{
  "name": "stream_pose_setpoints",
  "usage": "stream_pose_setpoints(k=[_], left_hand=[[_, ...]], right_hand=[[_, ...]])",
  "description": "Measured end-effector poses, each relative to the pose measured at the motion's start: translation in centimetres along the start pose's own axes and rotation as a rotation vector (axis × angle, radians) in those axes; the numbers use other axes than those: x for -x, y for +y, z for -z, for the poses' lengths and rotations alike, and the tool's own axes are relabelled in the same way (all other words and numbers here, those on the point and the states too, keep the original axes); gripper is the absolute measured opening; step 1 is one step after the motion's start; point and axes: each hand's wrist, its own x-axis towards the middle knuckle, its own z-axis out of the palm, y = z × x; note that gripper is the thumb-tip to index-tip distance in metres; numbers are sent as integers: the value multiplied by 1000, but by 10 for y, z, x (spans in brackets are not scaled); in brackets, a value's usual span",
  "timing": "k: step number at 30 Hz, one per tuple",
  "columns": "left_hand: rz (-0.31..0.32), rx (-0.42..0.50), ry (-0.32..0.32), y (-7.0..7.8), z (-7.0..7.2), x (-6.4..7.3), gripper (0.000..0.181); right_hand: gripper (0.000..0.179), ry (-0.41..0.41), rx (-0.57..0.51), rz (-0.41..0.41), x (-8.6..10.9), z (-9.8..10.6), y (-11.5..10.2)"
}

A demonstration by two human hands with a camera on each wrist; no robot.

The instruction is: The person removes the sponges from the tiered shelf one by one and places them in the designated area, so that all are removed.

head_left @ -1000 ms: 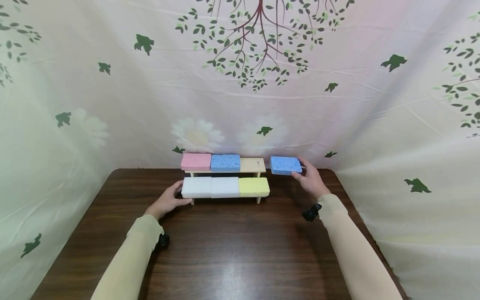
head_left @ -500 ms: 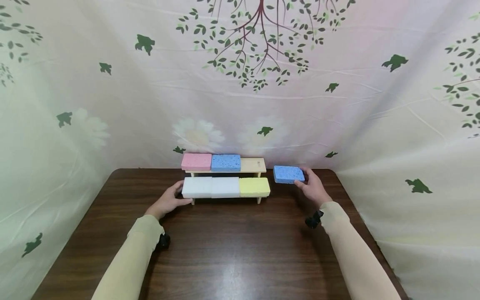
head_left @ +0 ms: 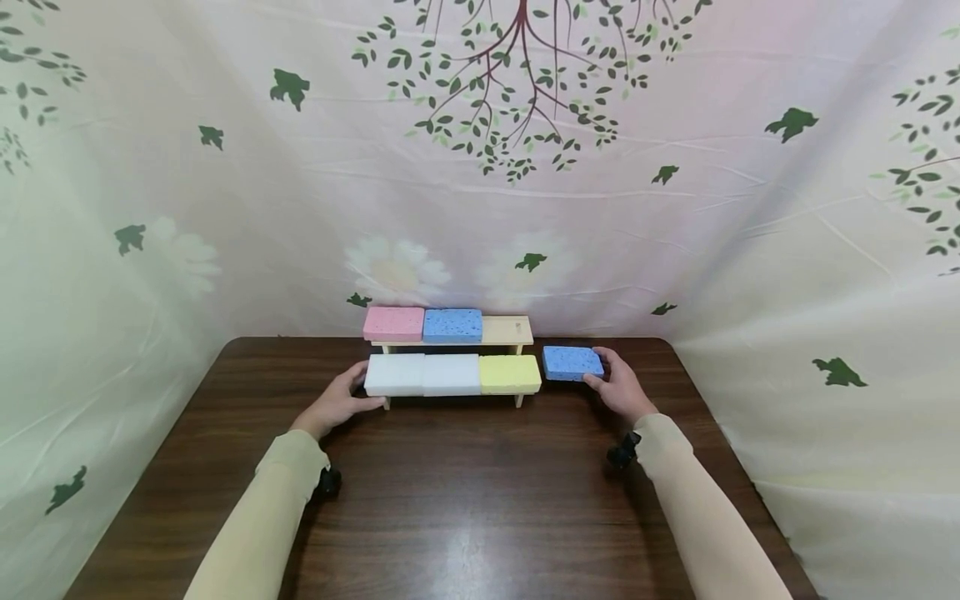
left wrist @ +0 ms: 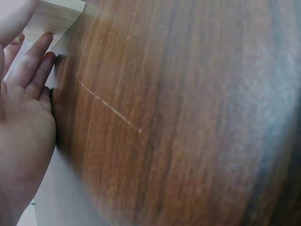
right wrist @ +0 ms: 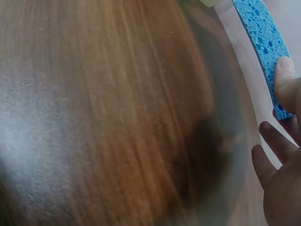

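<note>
My right hand [head_left: 621, 387] pinches the right end of a blue sponge [head_left: 572, 363], thumb at the front and fingers behind. The sponge hovers just right of the yellow sponge [head_left: 510, 374]; in the right wrist view my thumb [right wrist: 286, 80] presses its pitted face. My left hand [head_left: 339, 402] grips the left end of the front wooden stand [left wrist: 51, 21], its thumb along the front and fingers behind. Two white sponges [head_left: 394, 375] and the yellow one line that stand's top.
Behind it, a second wooden stand [head_left: 507, 330] carries a pink sponge [head_left: 393, 324] and another blue sponge [head_left: 452, 326], with bare wood at its right end. The dark wooden table [head_left: 465, 492] meets a patterned cloth backdrop [head_left: 465, 217] at the back and sides.
My right hand has brought the blue sponge from beside the rear stand toward me, first slightly right, then back left beside the yellow sponge. The left hand stays in place.
</note>
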Motion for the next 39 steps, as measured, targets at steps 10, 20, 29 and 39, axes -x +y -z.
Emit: stream_pose_setpoints(k=[10, 20, 29, 39], left_hand=[[0, 3, 1, -1, 1, 0, 91], [8, 23, -8, 11, -1, 4, 85], [3, 16, -3, 5, 0, 2, 88], [3, -10, -2, -2, 2, 0, 91]], right_hand=[[66, -23, 45, -6, 5, -12, 6], [66, -33, 71, -12, 7, -18, 8], [69, -41, 106, 11, 8, -18, 11], [72, -69, 142, -12, 7, -17, 9]])
